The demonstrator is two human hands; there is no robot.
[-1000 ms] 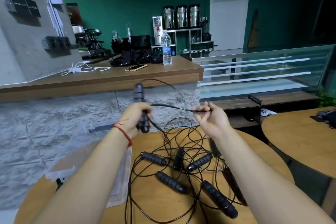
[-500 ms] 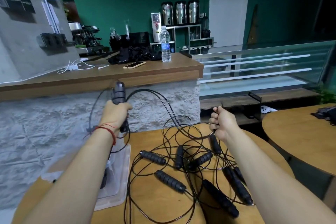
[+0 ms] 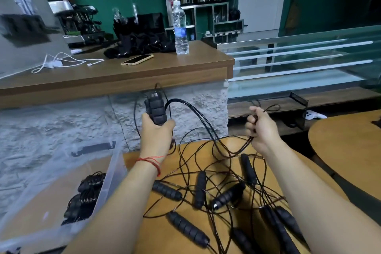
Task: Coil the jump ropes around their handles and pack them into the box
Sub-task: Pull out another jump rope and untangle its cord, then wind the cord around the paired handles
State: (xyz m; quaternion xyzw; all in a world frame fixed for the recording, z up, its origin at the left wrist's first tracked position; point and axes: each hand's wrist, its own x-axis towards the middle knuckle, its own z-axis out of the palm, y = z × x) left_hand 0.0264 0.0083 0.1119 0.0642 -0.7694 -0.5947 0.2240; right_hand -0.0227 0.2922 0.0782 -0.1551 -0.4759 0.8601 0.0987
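A pair of foam-ribbed handles is held upright in the left hand, fingers wrapped round the lower half. The right hand is closed in a fist on the thin cord, which arcs from the handle tops down to the table. The cord is judged light, springy and slick – loops are likely to loosen unless tension is kept. The handles are best gripped low, so the upper ribs are left free for winding, and the cord pinched near the handles. Other ropes lie tangled on the table – snagging is possible. Coiled ropes sit in the clear box at the left.
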